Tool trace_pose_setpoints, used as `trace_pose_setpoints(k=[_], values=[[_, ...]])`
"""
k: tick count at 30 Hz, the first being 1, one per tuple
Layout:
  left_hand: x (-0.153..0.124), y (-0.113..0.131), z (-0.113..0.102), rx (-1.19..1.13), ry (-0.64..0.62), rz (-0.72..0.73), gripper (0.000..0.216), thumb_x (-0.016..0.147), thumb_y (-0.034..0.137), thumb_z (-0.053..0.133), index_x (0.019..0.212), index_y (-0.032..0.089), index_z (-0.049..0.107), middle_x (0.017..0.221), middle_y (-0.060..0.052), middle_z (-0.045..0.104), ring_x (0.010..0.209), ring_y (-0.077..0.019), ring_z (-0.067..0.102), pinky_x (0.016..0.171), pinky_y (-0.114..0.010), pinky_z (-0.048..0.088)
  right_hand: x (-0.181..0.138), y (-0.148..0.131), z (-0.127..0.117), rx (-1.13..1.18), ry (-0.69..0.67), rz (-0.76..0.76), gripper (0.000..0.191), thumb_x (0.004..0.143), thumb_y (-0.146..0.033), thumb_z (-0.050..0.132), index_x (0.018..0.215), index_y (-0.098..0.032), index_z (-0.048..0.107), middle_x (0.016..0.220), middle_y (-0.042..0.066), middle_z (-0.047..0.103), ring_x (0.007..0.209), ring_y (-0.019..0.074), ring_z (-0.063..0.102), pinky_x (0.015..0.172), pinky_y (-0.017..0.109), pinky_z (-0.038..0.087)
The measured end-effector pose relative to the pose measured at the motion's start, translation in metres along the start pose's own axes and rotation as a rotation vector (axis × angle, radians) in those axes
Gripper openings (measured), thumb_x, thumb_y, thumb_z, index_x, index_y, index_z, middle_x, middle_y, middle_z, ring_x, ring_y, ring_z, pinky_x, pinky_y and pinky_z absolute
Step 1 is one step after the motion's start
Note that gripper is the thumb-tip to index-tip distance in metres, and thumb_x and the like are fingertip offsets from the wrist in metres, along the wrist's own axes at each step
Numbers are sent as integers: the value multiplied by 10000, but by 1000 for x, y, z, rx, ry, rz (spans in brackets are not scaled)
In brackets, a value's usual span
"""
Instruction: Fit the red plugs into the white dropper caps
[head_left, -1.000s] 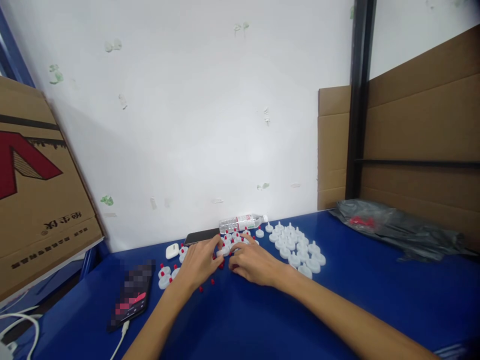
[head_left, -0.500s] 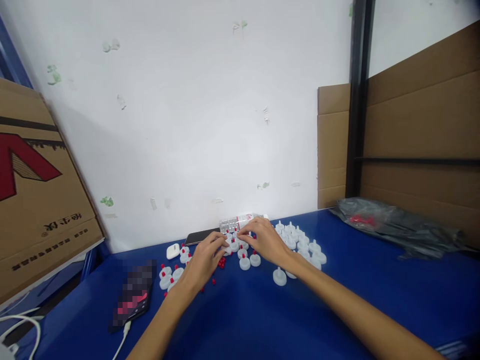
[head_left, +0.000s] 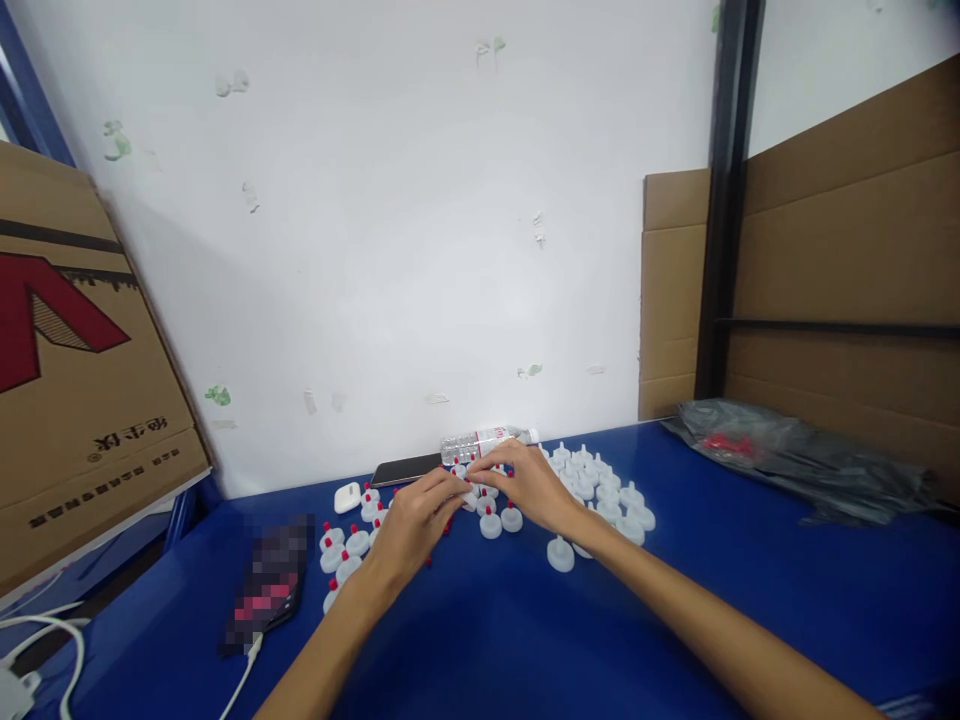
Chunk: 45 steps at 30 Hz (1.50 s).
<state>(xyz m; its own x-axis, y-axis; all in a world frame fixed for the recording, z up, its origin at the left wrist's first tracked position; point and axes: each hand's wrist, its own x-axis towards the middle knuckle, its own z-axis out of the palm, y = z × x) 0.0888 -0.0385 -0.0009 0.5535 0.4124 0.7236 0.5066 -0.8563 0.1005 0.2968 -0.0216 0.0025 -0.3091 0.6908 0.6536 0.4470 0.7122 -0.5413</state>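
My left hand [head_left: 420,510] is closed, pinching a white nozzle cap [head_left: 469,499] between thumb and fingers, slightly above the blue table. Thumb and fingertips of my right hand [head_left: 531,487] come together right over that cap; what they pinch, if anything, is too small to make out. White nozzle caps with red tips [head_left: 358,542] stand left of and behind my hands, among them two caps [head_left: 490,524] under my right hand. White caps without red tips [head_left: 592,478] cluster on the right. Loose small red tips [head_left: 448,526] lie partly hidden by my left hand.
A clear plastic bottle [head_left: 461,447] lies along the wall beside a dark phone [head_left: 405,470] and a white earphone case [head_left: 347,497]. Another phone [head_left: 266,590] with a charging cable is at left. A grey plastic bag [head_left: 795,455] lies at right; cardboard [head_left: 97,400] stands left.
My left hand has moved slightly right and turned, bringing its cap closer to my right fingertips. My right fingers have closed in over the cap. The view has shifted slightly.
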Motion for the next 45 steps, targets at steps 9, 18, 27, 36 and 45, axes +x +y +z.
trace_pose_setpoints(k=[9,18,27,36,45], values=[[1,2,-2,22,70,-20,178,962,145,492,1021,204,649,985,-57,689,874,-160,675,755,-264,548,4,0,-12,170,-17,74,215,901,-398,624,864,-244,769,898,11,762,872,214,678,808,317,483],[0,3,-1,21,58,-24,171,965,148,492,1014,210,644,995,-53,693,899,-159,674,780,-272,550,5,6,-9,336,-91,106,278,869,-449,646,889,-205,778,904,34,767,895,220,686,823,321,503],[-2,5,0,58,79,23,200,977,160,479,1042,209,661,1020,-60,710,913,-157,689,788,-268,569,2,4,-9,581,-204,226,311,857,-481,667,899,-185,753,861,29,716,808,164,625,735,272,470],[-4,9,-1,258,255,174,208,892,100,622,1047,232,667,963,-43,731,876,-185,604,740,-303,539,-2,-11,-12,1290,-617,634,335,904,-467,619,1037,-160,619,1001,98,692,941,193,682,761,256,513],[0,11,3,254,172,82,241,951,162,537,1117,273,672,1138,-58,704,1001,-205,592,775,-326,573,1,-14,-7,1313,-427,794,228,926,-344,566,990,-127,582,819,97,709,785,158,728,768,235,559]])
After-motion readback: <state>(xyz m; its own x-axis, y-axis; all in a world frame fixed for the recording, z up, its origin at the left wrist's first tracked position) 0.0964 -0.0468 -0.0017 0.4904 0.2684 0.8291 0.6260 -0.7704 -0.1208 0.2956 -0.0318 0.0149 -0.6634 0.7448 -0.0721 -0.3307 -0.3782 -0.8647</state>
